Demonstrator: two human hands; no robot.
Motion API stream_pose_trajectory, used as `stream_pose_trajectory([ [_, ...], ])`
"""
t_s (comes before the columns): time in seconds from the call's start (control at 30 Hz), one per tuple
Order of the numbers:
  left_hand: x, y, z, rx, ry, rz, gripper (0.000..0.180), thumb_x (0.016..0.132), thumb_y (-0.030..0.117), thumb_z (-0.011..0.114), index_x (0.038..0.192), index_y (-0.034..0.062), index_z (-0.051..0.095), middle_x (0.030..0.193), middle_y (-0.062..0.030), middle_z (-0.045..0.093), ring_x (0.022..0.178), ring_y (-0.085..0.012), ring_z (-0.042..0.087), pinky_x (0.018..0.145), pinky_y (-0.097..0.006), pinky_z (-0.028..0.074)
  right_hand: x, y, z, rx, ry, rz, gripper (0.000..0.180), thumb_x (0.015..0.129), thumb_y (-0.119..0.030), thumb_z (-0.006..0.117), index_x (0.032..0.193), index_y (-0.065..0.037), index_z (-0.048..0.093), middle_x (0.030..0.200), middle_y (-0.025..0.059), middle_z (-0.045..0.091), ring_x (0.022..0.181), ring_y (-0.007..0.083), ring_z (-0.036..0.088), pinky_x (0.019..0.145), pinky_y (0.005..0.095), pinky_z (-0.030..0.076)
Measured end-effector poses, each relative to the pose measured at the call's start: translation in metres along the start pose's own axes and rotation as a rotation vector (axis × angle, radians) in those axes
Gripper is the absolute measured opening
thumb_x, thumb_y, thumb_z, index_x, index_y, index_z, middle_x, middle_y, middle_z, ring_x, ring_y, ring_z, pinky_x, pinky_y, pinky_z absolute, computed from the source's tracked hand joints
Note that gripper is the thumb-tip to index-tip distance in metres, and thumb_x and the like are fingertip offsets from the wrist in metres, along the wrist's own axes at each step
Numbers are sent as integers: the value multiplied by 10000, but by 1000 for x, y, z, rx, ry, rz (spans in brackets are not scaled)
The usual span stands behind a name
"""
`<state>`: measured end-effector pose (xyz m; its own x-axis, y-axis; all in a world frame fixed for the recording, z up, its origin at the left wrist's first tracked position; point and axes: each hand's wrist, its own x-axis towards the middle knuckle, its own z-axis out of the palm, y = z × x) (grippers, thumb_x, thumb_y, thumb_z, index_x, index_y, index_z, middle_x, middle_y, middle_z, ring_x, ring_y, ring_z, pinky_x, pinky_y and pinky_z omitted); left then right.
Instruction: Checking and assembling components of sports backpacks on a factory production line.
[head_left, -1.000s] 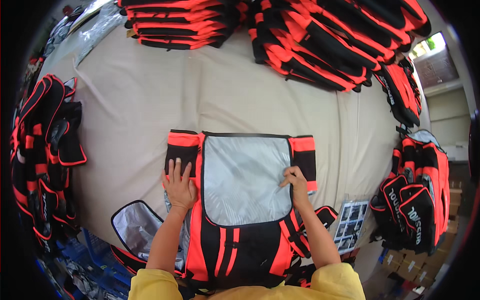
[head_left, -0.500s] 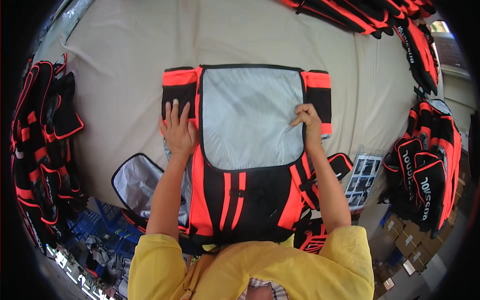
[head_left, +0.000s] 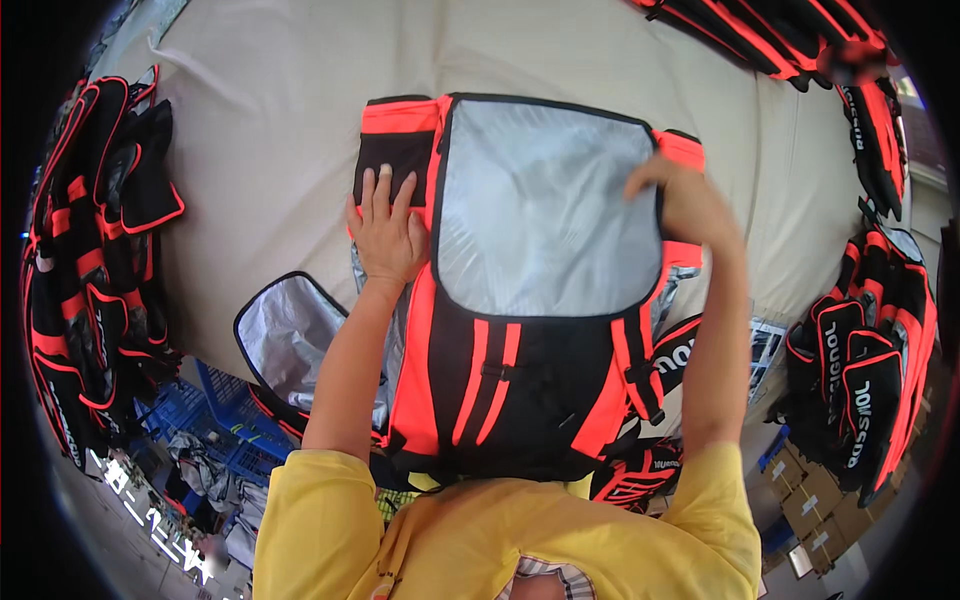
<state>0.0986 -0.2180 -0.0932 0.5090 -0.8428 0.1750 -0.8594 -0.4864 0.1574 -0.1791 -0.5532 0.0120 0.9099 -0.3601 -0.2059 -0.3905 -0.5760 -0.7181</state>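
Observation:
A black and orange-red backpack (head_left: pixel 540 390) lies on the cloth-covered table in front of me. Its silver-lined flap (head_left: pixel 550 210) is spread flat over the top half, edged in black binding. My left hand (head_left: pixel 388 230) rests on the dark side pocket (head_left: pixel 395 150) left of the flap, fingers spread. At the flap's upper right edge is my right hand (head_left: pixel 695 200), smeared by motion, with a finger or thumb over the silver lining. Whether it grips the edge cannot be made out. Another silver-lined flap (head_left: pixel 290 335) sticks out beside my left forearm.
Similar black and orange-red bags are piled at the left (head_left: pixel 75 280), at the right (head_left: pixel 860 360) and along the far right edge (head_left: pixel 740 40). Blue crates (head_left: pixel 215 420) stand below on the left. Cardboard boxes (head_left: pixel 810 500) are low on the right.
My right hand has moved up along the flap's right edge, its forearm swinging outward. The left hand keeps its place on the side pocket. The whole view has shifted slightly.

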Motion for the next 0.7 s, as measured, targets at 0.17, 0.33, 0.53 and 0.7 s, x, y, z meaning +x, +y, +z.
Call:
stream_pose_trajectory([
  [0.17, 9, 18, 15, -56, 20, 37, 589, 924, 277, 581, 1508, 208, 583, 1624, -156, 459, 1565, -364, 330, 1261, -611, 177, 78, 10, -37, 669, 1030, 227, 377, 1050, -179, 653, 1323, 79, 629, 1132, 151, 727, 1026, 238, 750, 831, 345, 608],
  [0.33, 6, 10, 9, -52, 10, 3, 587, 917, 275, 587, 1500, 208, 590, 1615, -152, 468, 1565, -363, 329, 1260, -622, 176, -16, -67, 65, 196, 863, 263, 311, 1059, -169, 656, 1279, 49, 638, 1159, 162, 725, 1075, 240, 705, 935, 375, 540],
  [0.53, 5, 5, -5, -58, 68, 1, 563, 933, 276, 579, 1490, 198, 595, 1606, -151, 479, 1559, -364, 340, 1250, -637, 189, -180, -129, 144, -295, 513, 518, 673, 910, -228, 830, 1470, -6, 530, 1453, 278, 539, 1331, 474, 523, 1086, 516, 448],
  [0.7, -33, 53, -59, -309, 87, -75, 527, 947, 165, 658, 1448, 31, 564, 1491, -253, 527, 1364, -420, 529, 1127, -631, 366, -252, -138, 156, -268, 359, 641, 808, 853, -172, 870, 1529, -3, 461, 1383, 277, 560, 1263, 459, 570, 1073, 484, 486],
])
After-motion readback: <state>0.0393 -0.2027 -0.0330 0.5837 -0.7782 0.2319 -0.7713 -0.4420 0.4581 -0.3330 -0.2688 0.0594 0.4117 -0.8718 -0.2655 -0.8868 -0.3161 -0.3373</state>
